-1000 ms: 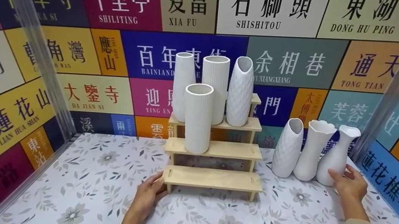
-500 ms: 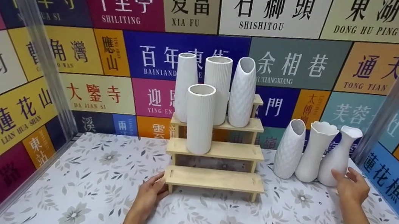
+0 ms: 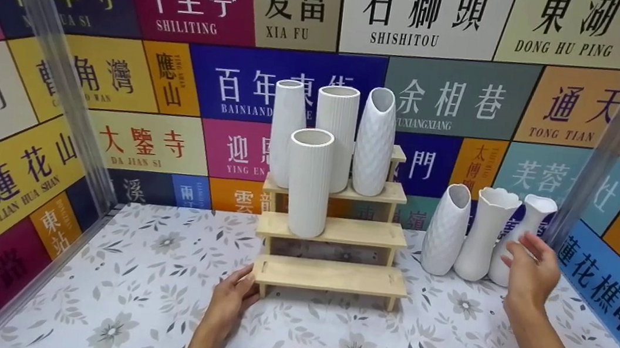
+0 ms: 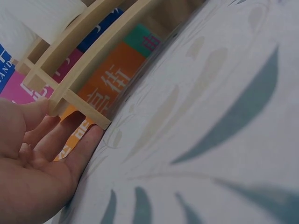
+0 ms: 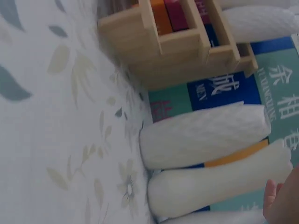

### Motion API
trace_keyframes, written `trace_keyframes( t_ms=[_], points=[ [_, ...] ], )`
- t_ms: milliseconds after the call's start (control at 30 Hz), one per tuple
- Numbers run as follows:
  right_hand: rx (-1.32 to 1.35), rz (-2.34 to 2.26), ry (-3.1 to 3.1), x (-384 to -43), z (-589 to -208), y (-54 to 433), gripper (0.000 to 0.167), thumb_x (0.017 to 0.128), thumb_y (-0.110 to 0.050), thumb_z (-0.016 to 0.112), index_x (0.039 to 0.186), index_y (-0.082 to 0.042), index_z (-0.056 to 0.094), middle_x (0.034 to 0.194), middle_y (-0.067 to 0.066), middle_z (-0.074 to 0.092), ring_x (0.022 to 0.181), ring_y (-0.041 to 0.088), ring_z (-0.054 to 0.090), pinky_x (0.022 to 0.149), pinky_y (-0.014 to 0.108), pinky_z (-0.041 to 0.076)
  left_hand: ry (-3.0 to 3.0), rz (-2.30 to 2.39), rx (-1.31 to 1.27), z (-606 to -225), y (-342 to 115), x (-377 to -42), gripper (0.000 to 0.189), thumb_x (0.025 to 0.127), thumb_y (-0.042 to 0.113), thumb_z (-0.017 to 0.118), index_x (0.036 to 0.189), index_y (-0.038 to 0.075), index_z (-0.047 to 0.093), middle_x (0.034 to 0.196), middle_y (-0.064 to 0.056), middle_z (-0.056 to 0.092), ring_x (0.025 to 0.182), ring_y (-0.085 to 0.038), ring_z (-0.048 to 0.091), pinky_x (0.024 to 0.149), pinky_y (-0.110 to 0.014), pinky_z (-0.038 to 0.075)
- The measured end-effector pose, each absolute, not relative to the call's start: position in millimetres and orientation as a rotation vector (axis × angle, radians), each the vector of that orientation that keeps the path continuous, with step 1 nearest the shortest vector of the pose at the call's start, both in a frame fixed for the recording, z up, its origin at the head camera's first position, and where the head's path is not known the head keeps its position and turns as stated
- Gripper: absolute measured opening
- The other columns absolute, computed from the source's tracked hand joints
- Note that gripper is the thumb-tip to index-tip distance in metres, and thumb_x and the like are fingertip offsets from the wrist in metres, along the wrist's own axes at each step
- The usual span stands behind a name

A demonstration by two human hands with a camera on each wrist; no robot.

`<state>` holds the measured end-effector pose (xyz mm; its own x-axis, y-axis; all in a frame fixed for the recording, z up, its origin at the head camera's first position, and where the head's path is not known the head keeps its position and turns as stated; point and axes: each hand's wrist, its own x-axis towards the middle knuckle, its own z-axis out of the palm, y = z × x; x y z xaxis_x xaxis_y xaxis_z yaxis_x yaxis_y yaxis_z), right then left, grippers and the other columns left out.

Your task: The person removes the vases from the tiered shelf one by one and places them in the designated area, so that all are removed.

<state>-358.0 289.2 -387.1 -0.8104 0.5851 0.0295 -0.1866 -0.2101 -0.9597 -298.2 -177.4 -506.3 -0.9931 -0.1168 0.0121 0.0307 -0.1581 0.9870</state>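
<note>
Hands [image 3: 229, 300] [image 3: 534, 277] relaxed, against stand [image 3: 331, 275] and perhaps vase [image 3: 532, 218]

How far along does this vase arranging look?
Done, it seems: four vases stand on the tiered wooden stand. In hand: the left hand holds the stand's lower corner; the right hand is at the narrow-necked vase, contact unclear. Probably remaining: that one plus the diamond-textured vase and scalloped-rim vase, on the tabletop.
</note>
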Motion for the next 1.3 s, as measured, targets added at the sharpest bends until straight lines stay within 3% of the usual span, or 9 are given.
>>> trace_keyframes(
  t_ms=[233, 433, 567, 667, 933, 1300],
  points=[
    [-0.182, 2.053, -1.752, -346, -366, 234, 0.048, 0.097, -0.011, 0.063, 0.142, -0.004, 0.049, 0.122, -0.006, 0.057, 0.105, 0.003, 0.058, 0.084, 0.009, 0.057, -1.965, -2.307, 0.132, -506, -177, -300, 0.049, 0.108, 0.017, 0.044, 0.151, -0.005, 0.037, 0.149, -0.032, 0.045, 0.135, -0.04, 0.051, 0.109, -0.04, 0.051],
    [-0.034, 1.973, -1.918, -344, -356, 201, 0.052, 0.098, -0.023, 0.064, 0.145, -0.008, 0.047, 0.134, -0.002, 0.054, 0.111, 0.003, 0.058, 0.089, 0.007, 0.054, -1.95, -2.328, 0.114, -507, -177, -300, 0.049, 0.108, 0.015, 0.043, 0.151, -0.006, 0.035, 0.149, -0.032, 0.045, 0.133, -0.039, 0.053, 0.109, -0.04, 0.052],
    [0.067, 1.948, -1.978, -346, -352, 179, 0.051, 0.098, -0.024, 0.065, 0.143, -0.009, 0.048, 0.131, -0.005, 0.054, 0.111, 0.004, 0.057, 0.09, 0.009, 0.053, -1.947, -2.332, 0.104, -508, -179, -300, 0.05, 0.108, 0.016, 0.043, 0.152, -0.006, 0.034, 0.149, -0.032, 0.044, 0.133, -0.038, 0.054, 0.109, -0.04, 0.052],
    [0.149, 1.949, -2.001, -349, -351, 160, 0.048, 0.097, -0.021, 0.067, 0.14, -0.008, 0.05, 0.129, -0.003, 0.055, 0.113, 0.008, 0.056, 0.091, 0.011, 0.052, -1.945, -2.333, 0.094, -508, -179, -299, 0.05, 0.108, 0.016, 0.044, 0.152, -0.006, 0.033, 0.149, -0.032, 0.044, 0.132, -0.037, 0.055, 0.109, -0.04, 0.052],
    [0.32, 1.979, -2.116, -357, -351, 120, 0.059, 0.093, -0.018, 0.072, 0.144, -0.003, 0.046, 0.146, 0.015, 0.05, 0.134, 0.024, 0.05, 0.093, 0.008, 0.048, -1.955, -2.336, 0.122, -507, -178, -299, 0.048, 0.108, 0.015, 0.043, 0.151, -0.004, 0.037, 0.147, -0.031, 0.048, 0.13, -0.035, 0.057, 0.108, -0.039, 0.053],
    [0.423, 1.99, -2.161, -366, -355, 79, 0.071, 0.086, -0.026, 0.08, 0.145, -0.006, 0.046, 0.149, 0.012, 0.049, 0.138, 0.029, 0.046, 0.114, 0.043, 0.045, -1.988, -2.311, 0.139, -506, -179, -301, 0.05, 0.108, 0.018, 0.045, 0.151, -0.005, 0.037, 0.143, -0.031, 0.052, 0.125, -0.031, 0.061, 0.107, -0.037, 0.054]
  ],
)
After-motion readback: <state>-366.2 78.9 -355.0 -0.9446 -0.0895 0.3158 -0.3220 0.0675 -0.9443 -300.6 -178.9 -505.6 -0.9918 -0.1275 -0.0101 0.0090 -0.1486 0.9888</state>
